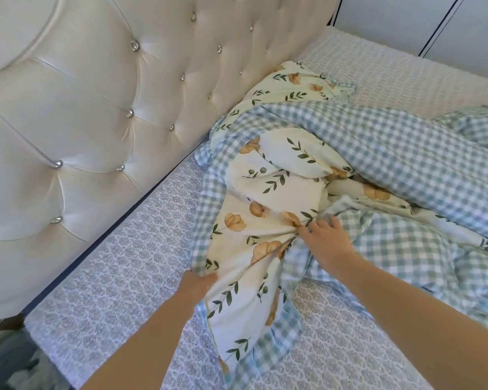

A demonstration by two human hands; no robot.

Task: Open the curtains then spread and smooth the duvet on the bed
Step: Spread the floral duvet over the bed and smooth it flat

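Gripping the crumpled duvet (279,175), both hands (326,240) work over the patterned sheet (119,266) beside the tufted headboard (96,108).

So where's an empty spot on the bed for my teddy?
Bare patterned sheet lies between the headboard and the duvet, also near the bed's front edge. The far corner is bare too. The middle is crowded with bunched duvet and both hands.

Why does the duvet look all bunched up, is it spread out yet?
Not yet. The duvet lies crumpled in folds, bare sheet showing, while the left hand and right hand grip it.
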